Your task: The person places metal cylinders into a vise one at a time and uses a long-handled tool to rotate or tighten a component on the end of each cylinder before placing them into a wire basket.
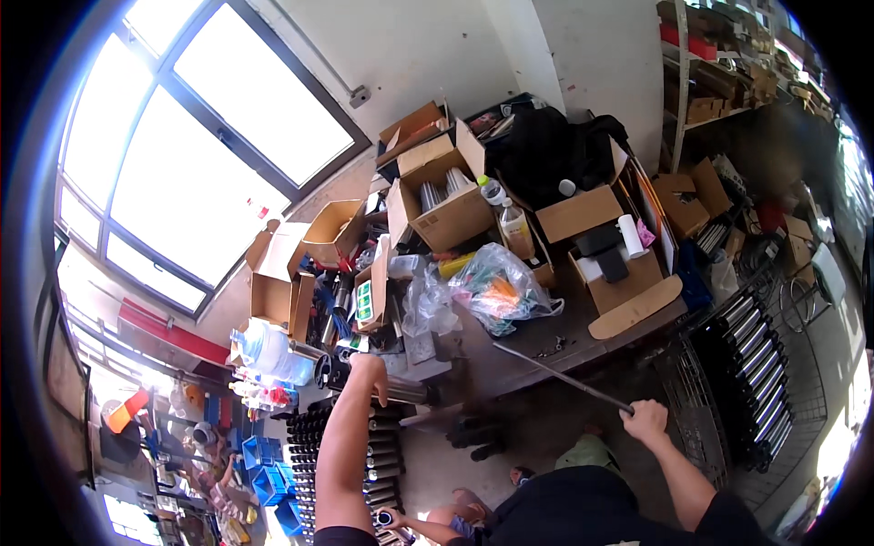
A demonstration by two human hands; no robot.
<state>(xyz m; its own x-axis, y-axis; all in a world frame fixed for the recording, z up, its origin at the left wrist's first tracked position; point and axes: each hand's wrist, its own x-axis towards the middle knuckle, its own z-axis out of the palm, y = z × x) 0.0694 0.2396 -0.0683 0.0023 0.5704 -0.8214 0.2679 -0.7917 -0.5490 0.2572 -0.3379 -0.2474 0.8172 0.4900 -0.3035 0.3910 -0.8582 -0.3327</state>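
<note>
My right hand (646,420) is closed around the lower end of a long, thin metal rod (569,380). The rod slants up and left, its far tip over the dark workbench (510,369). My left arm reaches forward, and my left hand (369,371) hangs bent at the wrist over a thick dark metal tube (408,391) at the bench's left end. Most of its fingers are hidden or bent downward, so its grip cannot be made out. A black ring-shaped end (324,369) shows just left of that hand.
Cardboard boxes (446,214), a clear bag of colourful scraps (505,296) and bottles (516,229) crowd the bench. Racked tubes (378,460) stand below left; a wire cage of shiny tubes (756,364) is at right. Another person's hand (390,519) holds a tube end at the bottom.
</note>
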